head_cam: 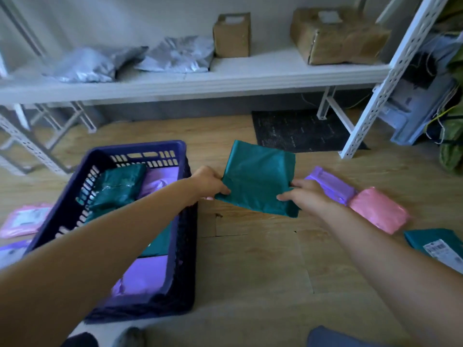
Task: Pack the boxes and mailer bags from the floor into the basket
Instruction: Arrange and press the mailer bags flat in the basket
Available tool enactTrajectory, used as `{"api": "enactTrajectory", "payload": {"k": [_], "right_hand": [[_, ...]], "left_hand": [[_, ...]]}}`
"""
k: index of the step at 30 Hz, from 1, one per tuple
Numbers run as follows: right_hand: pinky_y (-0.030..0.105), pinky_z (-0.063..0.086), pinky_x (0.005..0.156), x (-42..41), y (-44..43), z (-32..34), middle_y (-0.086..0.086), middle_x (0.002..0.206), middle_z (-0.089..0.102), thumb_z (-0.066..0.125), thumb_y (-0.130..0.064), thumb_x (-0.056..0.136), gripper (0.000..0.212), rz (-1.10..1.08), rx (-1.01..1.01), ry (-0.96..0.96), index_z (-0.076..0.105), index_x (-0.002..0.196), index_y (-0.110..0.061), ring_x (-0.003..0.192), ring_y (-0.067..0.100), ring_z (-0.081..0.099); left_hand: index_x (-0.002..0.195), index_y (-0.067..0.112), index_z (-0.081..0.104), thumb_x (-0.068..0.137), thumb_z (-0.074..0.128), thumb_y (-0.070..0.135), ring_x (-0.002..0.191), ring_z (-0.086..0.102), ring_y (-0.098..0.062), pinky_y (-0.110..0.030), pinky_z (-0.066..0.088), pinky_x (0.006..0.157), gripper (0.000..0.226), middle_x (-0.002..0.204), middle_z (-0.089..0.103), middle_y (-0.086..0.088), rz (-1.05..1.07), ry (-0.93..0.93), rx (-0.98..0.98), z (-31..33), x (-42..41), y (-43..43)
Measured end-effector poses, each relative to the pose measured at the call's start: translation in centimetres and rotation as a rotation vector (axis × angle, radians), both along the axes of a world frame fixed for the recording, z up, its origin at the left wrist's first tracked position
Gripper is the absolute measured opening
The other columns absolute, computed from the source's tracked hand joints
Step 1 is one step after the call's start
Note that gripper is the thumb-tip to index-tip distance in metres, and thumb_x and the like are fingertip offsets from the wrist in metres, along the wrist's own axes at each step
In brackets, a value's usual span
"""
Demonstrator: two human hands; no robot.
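Purple first: looking at the dark plastic basket (140,146) sitting on the wood floor (250,259) at left, and finding it already taking a fair load. Noting a crumpled teal mailer (117,186) at its far end and lilac mailers (147,274) showing lower down. Judging that part as done, though not counting exactly, being blocked from much of the inside by the left forearm.

Moving down to the teal mailer bag (258,176) in hand: holding it lifted off the floor, just right of the basket's far corner, tilted, not yet over the rim. Reading this as the carry, with the drop into the basket to come.

Counting what is lying on the floor: to the right, a purple mailer (330,184) touching a pink mailer (378,211), then a labelled teal mailer (436,246) at the frame edge. To the left of the basket, a second pink mailer (25,219) and a second purple mailer (12,251), partly cut off. Guessing at roughly halfway, with five bags waiting. Seeing no boxes on the floor; leaving aside the cardboard boxes (231,36) and silver bags (175,55) on the shelf (225,78).

Ending with the hands: left hand (209,182) pinching the bag's lower left corner, fingers curled; right hand (304,194) gripping the lower right edge, thumb lying across the teal face.
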State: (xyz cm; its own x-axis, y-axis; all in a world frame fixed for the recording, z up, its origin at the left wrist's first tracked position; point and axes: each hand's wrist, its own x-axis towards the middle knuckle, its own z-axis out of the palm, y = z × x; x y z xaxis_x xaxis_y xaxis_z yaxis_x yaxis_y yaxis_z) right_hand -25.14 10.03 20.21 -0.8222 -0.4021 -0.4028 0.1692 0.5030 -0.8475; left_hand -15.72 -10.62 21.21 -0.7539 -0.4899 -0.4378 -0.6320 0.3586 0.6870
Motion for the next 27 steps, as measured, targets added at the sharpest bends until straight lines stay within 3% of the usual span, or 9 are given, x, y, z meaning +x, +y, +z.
{"api": "enactTrajectory", "payload": {"k": [3,4,6,8,13,16,19,23,27], "right_hand": [[0.008,0.046,0.064,4.1,-2.7,1.3,-0.002,0.103,0.064,0.070,0.001,0.079,0.035,0.104,-0.008,0.001,0.063,0.111,-0.013,0.089,0.015,0.058],[0.008,0.045,0.064,5.3,-3.8,1.3,-0.001,0.103,0.062,0.070,0.002,0.079,0.039,0.123,-0.007,0.000,0.062,0.115,-0.011,0.089,0.014,0.057],[0.020,0.045,0.078,7.6,-5.8,1.2,0.003,0.114,0.063,0.071,0.002,0.079,0.049,0.141,-0.014,-0.018,0.056,0.125,-0.005,0.093,0.016,0.056],[0.025,0.043,0.082,9.9,-7.8,1.1,0.003,0.121,0.060,0.071,0.002,0.079,0.055,0.167,-0.019,-0.021,0.052,0.130,-0.004,0.096,0.017,0.056],[0.025,0.042,0.078,14.7,-12.2,0.8,0.005,0.105,0.060,0.070,0.005,0.079,0.051,0.208,-0.035,0.003,0.053,0.127,-0.002,0.092,0.017,0.055],[0.028,0.046,0.079,17.1,-14.9,-0.1,0.009,0.115,0.063,0.072,0.005,0.077,0.052,0.233,-0.033,-0.001,0.054,0.124,-0.003,0.097,0.022,0.059],[0.034,0.048,0.089,19.3,-17.5,-1.5,0.013,0.118,0.061,0.074,0.005,0.074,0.061,0.253,-0.001,0.001,0.049,0.129,0.000,0.108,0.029,0.059],[0.036,0.043,0.101,21.9,-20.4,-3.5,0.014,0.132,0.051,0.078,-0.003,0.074,0.077,0.311,0.087,0.021,0.039,0.140,-0.003,0.119,0.028,0.053],[0.036,0.043,0.101,24.0,-22.7,-5.4,0.013,0.136,0.047,0.076,-0.004,0.076,0.077,0.349,0.152,0.009,0.037,0.142,-0.006,0.121,0.028,0.050]], "left_hand": [[0.091,0.004,0.068,0.079,0.072,0.006,0.053,0.051,-0.010,-0.012,0.043,0.038,0.013,0.070,0.058,-0.004,0.042,0.001,-0.046,1.1,5.5,-2.2],[0.089,0.005,0.068,0.079,0.072,0.006,0.053,0.051,-0.011,-0.011,0.043,0.038,0.011,0.071,0.059,-0.005,0.051,0.000,-0.052,1.3,7.2,-3.0],[0.090,0.004,0.069,0.079,0.072,0.006,0.056,0.051,-0.013,-0.011,0.043,0.038,0.011,0.074,0.060,-0.008,0.072,-0.001,-0.054,1.5,10.2,-4.5],[0.091,0.003,0.070,0.079,0.072,0.006,0.054,0.051,-0.012,-0.010,0.041,0.037,0.012,0.070,0.058,-0.006,0.093,-0.003,-0.079,1.8,13.0,-6.0],[0.087,0.001,0.068,0.079,0.072,0.007,0.051,0.055,-0.007,-0.011,0.044,0.039,0.011,0.070,0.057,-0.004,0.129,-0.018,-0.096,1.7,18.7,-9.6],[0.080,0.003,0.064,0.078,0.075,0.012,0.056,0.053,-0.012,-0.017,0.048,0.048,0.014,0.071,0.056,-0.004,0.138,-0.055,-0.110,1.0,21.7,-11.8],[0.077,0.002,0.063,0.078,0.076,0.012,0.060,0.054,-0.015,-0.025,0.052,0.060,0.016,0.072,0.056,-0.005,0.179,-0.067,-0.090,-0.3,24.5,-13.7],[0.072,0.005,0.059,0.078,0.075,0.011,0.057,0.051,-0.013,-0.016,0.049,0.047,0.018,0.065,0.051,-0.002,0.225,-0.101,-0.081,-2.1,27.9,-15.5],[0.073,0.004,0.059,0.078,0.074,0.008,0.062,0.051,-0.019,-0.025,0.048,0.057,0.017,0.070,0.052,-0.006,0.240,-0.155,-0.037,-4.2,30.2,-17.2]]}}
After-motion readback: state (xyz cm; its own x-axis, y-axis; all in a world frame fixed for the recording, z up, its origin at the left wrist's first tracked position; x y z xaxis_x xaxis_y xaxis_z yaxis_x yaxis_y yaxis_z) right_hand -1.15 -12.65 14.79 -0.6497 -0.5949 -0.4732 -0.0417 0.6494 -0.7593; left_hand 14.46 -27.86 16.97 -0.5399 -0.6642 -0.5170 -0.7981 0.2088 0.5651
